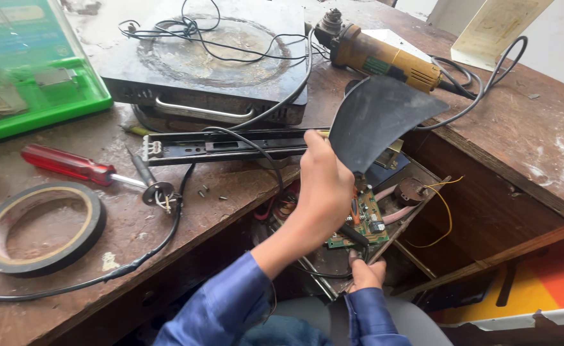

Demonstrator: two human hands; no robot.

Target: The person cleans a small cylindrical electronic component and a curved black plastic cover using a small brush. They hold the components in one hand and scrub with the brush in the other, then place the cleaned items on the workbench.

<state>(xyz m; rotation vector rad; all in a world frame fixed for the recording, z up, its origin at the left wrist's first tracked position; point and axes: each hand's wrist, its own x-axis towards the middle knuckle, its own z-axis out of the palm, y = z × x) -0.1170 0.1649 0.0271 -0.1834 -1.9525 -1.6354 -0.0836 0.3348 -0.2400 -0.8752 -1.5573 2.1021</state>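
Scarred brown wood filled most of the frame: a worn workbench (167,224) with an open recess at lower centre. At top centre sat the largest thing, a black hot plate (211,57) with thin black wires lying tangled across its round top. A green plastic box (32,70) took the upper left, a roll of black tape (39,227) the lower left. A yellow angle grinder (384,61) lay at upper right, its cable looping away. A black metal drawer rail (224,144) ran across the middle, and a red-handled screwdriver (71,164) lay left of it, with a few small screws (204,190) just right of its tip.

Down in the recess sat an opened appliance holding a green circuit board (365,221), loose yellow wire curling off to the right.

The left hand (323,186), in a blue sleeve, was raised above the board with fingers closed around the narrow end of a dark curved plate (378,122), fanning upward. The right hand (366,272), low in the frame, pinched a thin dark tool or lead at the board's lower edge; exactly which, I could not tell.

As I judged it, the plate hung right over the board, so a slackened grip could drop it onto the parts or snag the yellow wire
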